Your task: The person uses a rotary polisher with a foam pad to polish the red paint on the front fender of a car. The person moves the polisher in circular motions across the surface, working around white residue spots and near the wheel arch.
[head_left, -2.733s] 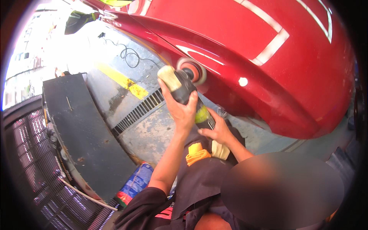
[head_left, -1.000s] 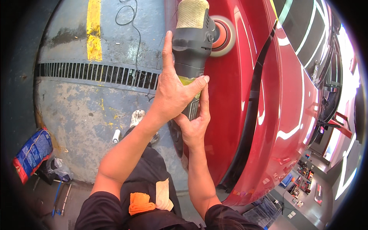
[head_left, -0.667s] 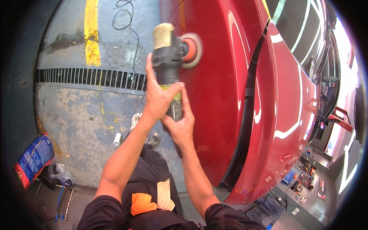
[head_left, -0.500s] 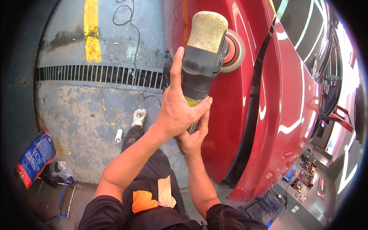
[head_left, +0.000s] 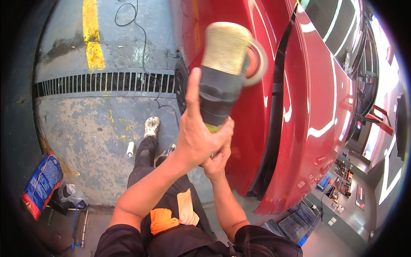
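A car polisher with a pale textured head cover and black body is in both my hands. My left hand is wrapped round its body, the index finger stretched along the side. Just behind it, my right hand is closed round the rear grip, which the fingers largely hide. At the polisher's far end, the round pad is turned toward the red car panel. Whether the pad touches the paint, I cannot tell.
The car's dark window is at the upper right. A black cord crosses the floor and the drain grate. A white bottle lies near my shoe. Left stands a blue-red bag; orange cloths hang at my waist.
The polisher's head has come slightly nearer to me, with both hands still round it. The whole view has shifted a little, and a second shoe shows.
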Demonstrator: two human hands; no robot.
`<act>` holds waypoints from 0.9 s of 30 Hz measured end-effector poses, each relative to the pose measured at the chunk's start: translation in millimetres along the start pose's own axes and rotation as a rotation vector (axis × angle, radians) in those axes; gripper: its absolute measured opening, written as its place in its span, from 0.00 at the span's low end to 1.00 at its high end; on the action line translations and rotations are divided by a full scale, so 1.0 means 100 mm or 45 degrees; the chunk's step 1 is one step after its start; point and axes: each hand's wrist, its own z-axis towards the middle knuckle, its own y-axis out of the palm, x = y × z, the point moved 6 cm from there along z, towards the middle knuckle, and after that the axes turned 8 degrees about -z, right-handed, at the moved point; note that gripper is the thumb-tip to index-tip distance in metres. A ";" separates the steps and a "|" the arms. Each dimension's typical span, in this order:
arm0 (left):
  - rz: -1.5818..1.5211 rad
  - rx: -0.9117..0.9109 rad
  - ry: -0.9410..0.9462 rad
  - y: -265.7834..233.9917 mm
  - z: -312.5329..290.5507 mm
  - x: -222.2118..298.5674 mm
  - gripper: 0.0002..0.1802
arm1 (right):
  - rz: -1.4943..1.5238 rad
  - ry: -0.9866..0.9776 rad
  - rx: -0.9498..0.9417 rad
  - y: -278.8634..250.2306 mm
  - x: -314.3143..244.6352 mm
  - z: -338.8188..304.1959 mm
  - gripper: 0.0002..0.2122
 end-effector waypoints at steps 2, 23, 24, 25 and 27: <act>-0.032 0.166 -0.080 -0.09 -0.02 -0.18 0.65 | -0.025 0.038 -0.058 -0.01 0.09 0.01 0.52; -0.091 0.004 -0.016 0.39 -1.13 -0.33 0.66 | -0.113 -0.053 -0.084 -0.52 0.26 -0.97 0.54; -0.098 0.061 -0.051 0.37 -1.21 -0.37 0.67 | -0.111 -0.020 -0.110 -0.54 0.28 -1.04 0.53; -0.098 0.078 -0.074 0.33 -1.33 -0.43 0.67 | -0.107 0.009 -0.139 -0.56 0.30 -1.12 0.53; -0.101 0.116 -0.119 0.26 -1.60 -0.62 0.67 | -0.252 -0.046 -0.140 -0.60 0.41 -1.39 0.53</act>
